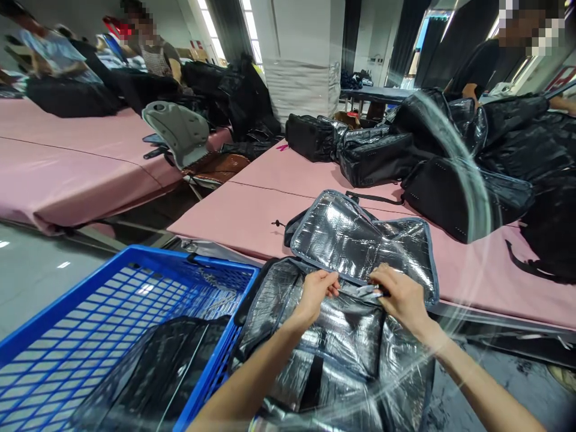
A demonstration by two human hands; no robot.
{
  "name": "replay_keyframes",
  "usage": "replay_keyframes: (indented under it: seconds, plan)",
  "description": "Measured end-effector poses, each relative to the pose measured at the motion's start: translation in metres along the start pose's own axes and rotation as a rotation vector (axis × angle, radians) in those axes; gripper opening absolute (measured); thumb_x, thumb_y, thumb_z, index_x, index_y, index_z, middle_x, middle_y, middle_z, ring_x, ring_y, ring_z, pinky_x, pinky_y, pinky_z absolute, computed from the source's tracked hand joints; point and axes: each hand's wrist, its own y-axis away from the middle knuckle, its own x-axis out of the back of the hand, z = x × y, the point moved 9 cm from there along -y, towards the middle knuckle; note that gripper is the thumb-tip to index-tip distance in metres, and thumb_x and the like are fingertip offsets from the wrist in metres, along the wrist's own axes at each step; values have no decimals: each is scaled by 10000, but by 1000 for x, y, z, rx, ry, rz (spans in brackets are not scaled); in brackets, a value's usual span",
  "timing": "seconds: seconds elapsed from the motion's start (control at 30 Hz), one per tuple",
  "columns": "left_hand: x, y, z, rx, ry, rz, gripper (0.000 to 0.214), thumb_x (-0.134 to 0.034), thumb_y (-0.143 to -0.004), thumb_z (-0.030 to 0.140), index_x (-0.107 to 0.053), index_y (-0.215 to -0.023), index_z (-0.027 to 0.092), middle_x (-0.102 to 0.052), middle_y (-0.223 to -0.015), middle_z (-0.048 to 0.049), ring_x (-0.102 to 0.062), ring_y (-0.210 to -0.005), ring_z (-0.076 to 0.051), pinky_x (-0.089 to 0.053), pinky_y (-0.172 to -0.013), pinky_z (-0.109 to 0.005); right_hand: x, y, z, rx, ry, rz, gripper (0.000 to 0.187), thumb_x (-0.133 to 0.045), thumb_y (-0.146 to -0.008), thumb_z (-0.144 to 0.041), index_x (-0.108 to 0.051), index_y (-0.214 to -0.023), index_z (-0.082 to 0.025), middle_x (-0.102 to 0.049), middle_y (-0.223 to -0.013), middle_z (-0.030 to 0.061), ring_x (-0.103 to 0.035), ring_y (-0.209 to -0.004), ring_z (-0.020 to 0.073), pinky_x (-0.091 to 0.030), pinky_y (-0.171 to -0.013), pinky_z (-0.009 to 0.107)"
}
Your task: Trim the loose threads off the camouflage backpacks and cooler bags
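Note:
In front of me an opened insulated bag (333, 327) with a shiny silver foil lining hangs over the table's edge. Its foil-lined lid (337, 231), edged in grey-blue binding, is folded back onto the pink table. My left hand (317, 294) is closed, pinching the lining's edge near the lid seam. Across from it, my right hand (400, 300) is closed around what look like small metal thread snips (368, 290), their pale blades pointing left at the same edge. The right fingers partly hide the tool.
A blue plastic basket (225, 267) at lower left holds a dark bag (157, 366). Several black bags (378, 156) are piled along the pink table (252, 204). A grey chair (175, 132) stands between the tables. Other people work at the back left and right.

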Motion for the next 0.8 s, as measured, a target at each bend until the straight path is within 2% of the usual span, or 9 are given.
replay_keyframes:
  seconds: [0.1,0.23,0.4,0.53,0.63,0.7,0.8]
  plan:
    - [1,-2,1,-20,-17,13,298,-638,-628,403,-549,-537,133,-552,-505,6,-488,-465,-80,-340,-488,-200,7,-7,13,-68,39,-25,315,-554,-822,-362,-533,-1087,-191,-613,-1029,85,-562,-911,216,-419,-706,308]
    - [1,-3,1,-20,-11,27,271,-626,-625,374,-541,-523,138,-541,-498,14,-482,-458,-78,-338,-492,-202,4,-17,7,11,58,-21,154,-518,-858,-296,-566,-958,-189,-626,-911,61,-546,-820,187,-359,-675,295]
    - [3,-4,-1,-26,-29,25,278,-618,-633,382,-532,-527,140,-533,-501,16,-479,-456,-77,-339,-494,-202,-3,-24,-5,104,111,-20,89,-540,-849,-240,-594,-901,-192,-625,-828,44,-506,-765,178,-298,-662,307]
    - [-2,-2,0,-31,-43,8,321,-591,-670,421,-524,-531,140,-522,-486,11,-484,-453,-83,-334,-487,-206,-9,-24,-7,174,-11,-94,90,-536,-851,-246,-599,-892,-195,-621,-827,42,-504,-761,174,-320,-669,305]
    - [-2,-2,2,10,-56,24,326,-571,-686,438,-534,-553,143,-519,-491,9,-489,-446,-88,-338,-473,-211,-7,-17,2,139,-104,-69,114,-531,-855,-250,-583,-935,-186,-632,-905,62,-533,-842,194,-361,-693,314]
    - [11,-4,8,40,-84,73,297,-564,-684,422,-561,-586,141,-519,-500,11,-490,-436,-90,-326,-448,-211,1,-6,10,112,-166,-9,143,-535,-854,-243,-571,-980,-187,-640,-964,71,-550,-901,205,-392,-734,328]
    - [51,-8,29,21,-128,170,227,-558,-678,373,-577,-642,149,-494,-484,38,-446,-402,-73,-290,-419,-197,18,18,37,-16,-316,60,173,-544,-846,-264,-580,-1003,-204,-649,-973,64,-582,-894,194,-441,-763,328]
